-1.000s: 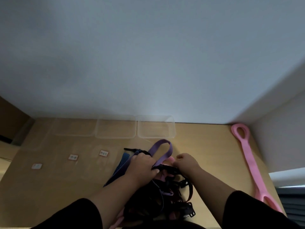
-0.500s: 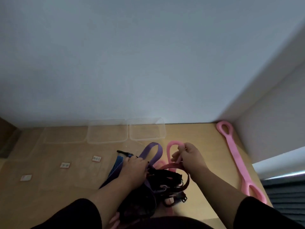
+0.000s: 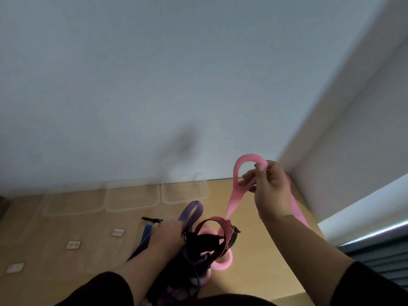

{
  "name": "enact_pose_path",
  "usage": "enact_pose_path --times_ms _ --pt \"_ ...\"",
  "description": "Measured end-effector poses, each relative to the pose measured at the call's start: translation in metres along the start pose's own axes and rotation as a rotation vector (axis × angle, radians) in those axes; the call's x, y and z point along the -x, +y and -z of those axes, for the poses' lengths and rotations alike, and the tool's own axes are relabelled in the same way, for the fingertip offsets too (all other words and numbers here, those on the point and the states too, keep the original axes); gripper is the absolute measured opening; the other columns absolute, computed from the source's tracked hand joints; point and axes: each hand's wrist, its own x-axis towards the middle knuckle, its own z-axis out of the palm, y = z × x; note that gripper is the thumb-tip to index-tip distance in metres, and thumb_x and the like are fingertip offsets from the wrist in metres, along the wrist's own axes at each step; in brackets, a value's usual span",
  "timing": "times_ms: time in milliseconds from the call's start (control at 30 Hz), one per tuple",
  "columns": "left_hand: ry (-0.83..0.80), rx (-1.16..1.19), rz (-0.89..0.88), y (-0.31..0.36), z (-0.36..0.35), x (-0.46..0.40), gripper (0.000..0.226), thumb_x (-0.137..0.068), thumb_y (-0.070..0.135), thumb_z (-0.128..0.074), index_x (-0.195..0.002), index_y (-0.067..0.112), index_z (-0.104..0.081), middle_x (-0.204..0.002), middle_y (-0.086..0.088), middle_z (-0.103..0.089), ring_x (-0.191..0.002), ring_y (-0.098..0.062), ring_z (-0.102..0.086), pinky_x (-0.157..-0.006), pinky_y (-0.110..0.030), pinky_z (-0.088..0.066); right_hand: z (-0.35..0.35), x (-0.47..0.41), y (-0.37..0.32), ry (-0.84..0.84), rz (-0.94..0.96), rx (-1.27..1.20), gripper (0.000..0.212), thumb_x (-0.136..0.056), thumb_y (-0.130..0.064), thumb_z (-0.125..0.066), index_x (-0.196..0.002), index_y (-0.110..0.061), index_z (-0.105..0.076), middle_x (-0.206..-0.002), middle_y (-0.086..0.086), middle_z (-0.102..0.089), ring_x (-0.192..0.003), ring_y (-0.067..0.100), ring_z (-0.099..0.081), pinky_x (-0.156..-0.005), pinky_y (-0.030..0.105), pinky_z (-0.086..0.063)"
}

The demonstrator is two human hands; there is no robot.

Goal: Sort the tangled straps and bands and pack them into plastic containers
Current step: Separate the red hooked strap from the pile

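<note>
Dark sleeves frame the bottom edge, nearest my viewpoint. Beyond them sits the tangle of straps on the wooden table: black webbing, a purple loop, a maroon ribbed strap, a blue striped band and a thick pink ring. My left hand rests on the pile with fingers curled down into the black and purple webbing, pinning it.

Higher and farther, my right hand holds the pink band in the air, thumb and fingers pinching its upper loop. Its long axis runs steeply from that loop, up and right, down and left to where it vanishes under the maroon strap; the free end points toward the wall.

Small labels lie on the table to the left. Three clear containers stand in a row at the wall; they look empty, though glare makes this uncertain.

Risks, as I judge them: the pink band looks caught beneath the maroon strap, so a hard pull could tighten the knot or lift the whole pile off the table if the left hand loosens. A stretched elastic could also snap back on release and knock the light containers. Another pink strip passes behind the right hand; whether it belongs to the same band I cannot tell.
</note>
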Motion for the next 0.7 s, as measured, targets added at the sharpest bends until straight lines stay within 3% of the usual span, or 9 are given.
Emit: enact_pose_path --times_ms 133,267,333,400,467,567,700 --pt "0.067 0.075 0.031 -0.006 -0.004 -0.002 0.033 -0.088 0.047 -0.048 -0.111 0.025 -0.055 -0.111 0.002 -0.059 -0.106 -0.022 -0.056 -0.094 -0.041 -0.042 -0.002 0.001 -0.029 0.001 0.111 -0.046 0.017 -0.107 -0.018 -0.045 -0.097 -0.014 -0.058 -0.075 0.002 -0.071 -0.073 0.029 -0.072 -0.069 0.041 -0.059" --pt "0.288 0.321 -0.066 0.003 0.003 -0.004 0.050 -0.077 0.045 -0.037 -0.119 0.025 -0.054 -0.117 0.006 -0.053 -0.111 -0.022 -0.050 -0.096 -0.036 -0.039 -0.006 -0.001 -0.062 -0.030 0.194 -0.090 0.016 -0.107 -0.019 -0.046 -0.095 -0.019 -0.058 -0.077 0.004 -0.071 -0.076 0.030 -0.072 -0.070 0.043 -0.061" --pt "0.273 0.500 -0.203 0.020 0.021 -0.002 0.048 -0.083 0.046 -0.044 -0.128 0.031 -0.051 -0.125 0.013 -0.049 -0.122 -0.014 -0.046 -0.104 -0.034 -0.037 -0.009 -0.001 -0.072 -0.060 0.217 -0.074 0.016 -0.107 -0.021 -0.046 -0.097 -0.017 -0.058 -0.081 0.007 -0.072 -0.077 0.028 -0.073 -0.070 0.040 -0.061" --pt "0.150 0.631 -0.289 0.040 0.042 0.000 0.063 -0.085 0.049 -0.056 -0.143 0.031 -0.040 -0.135 0.020 -0.038 -0.131 -0.004 -0.033 -0.113 -0.032 -0.031 -0.011 -0.002 -0.080 -0.076 0.242 -0.055 0.016 -0.107 -0.021 -0.046 -0.098 -0.016 -0.059 -0.083 0.008 -0.072 -0.078 0.026 -0.074 -0.070 0.037 -0.061" --pt "0.152 0.656 -0.309 0.056 0.056 -0.004 0.073 -0.079 0.053 -0.063 -0.145 0.032 -0.038 -0.138 0.022 -0.039 -0.128 0.001 -0.037 -0.110 -0.029 -0.037 -0.012 -0.003 -0.088 -0.081 0.268 -0.068 0.016 -0.107 -0.020 -0.046 -0.097 -0.016 -0.059 -0.083 0.010 -0.072 -0.078 0.027 -0.074 -0.069 0.035 -0.060" --pt "0.256 0.613 -0.363 0.072 0.066 -0.010 0.049 -0.079 0.054 -0.065 -0.123 0.036 -0.052 -0.119 0.023 -0.055 -0.108 0.003 -0.051 -0.098 -0.029 -0.049 -0.007 -0.006 -0.101 -0.061 0.287 -0.103 0.016 -0.107 -0.021 -0.046 -0.097 -0.017 -0.059 -0.084 0.012 -0.072 -0.080 0.029 -0.073 -0.070 0.036 -0.060" --pt "0.310 0.600 -0.322 0.080 0.071 -0.019 0.044 -0.091 0.049 -0.057 -0.130 0.028 -0.054 -0.126 0.017 -0.055 -0.120 -0.003 -0.048 -0.106 -0.029 -0.041 0.006 -0.008 -0.117 -0.026 0.301 -0.118 0.016 -0.107 -0.022 -0.046 -0.098 -0.019 -0.059 -0.083 0.009 -0.072 -0.081 0.029 -0.073 -0.074 0.042 -0.061"
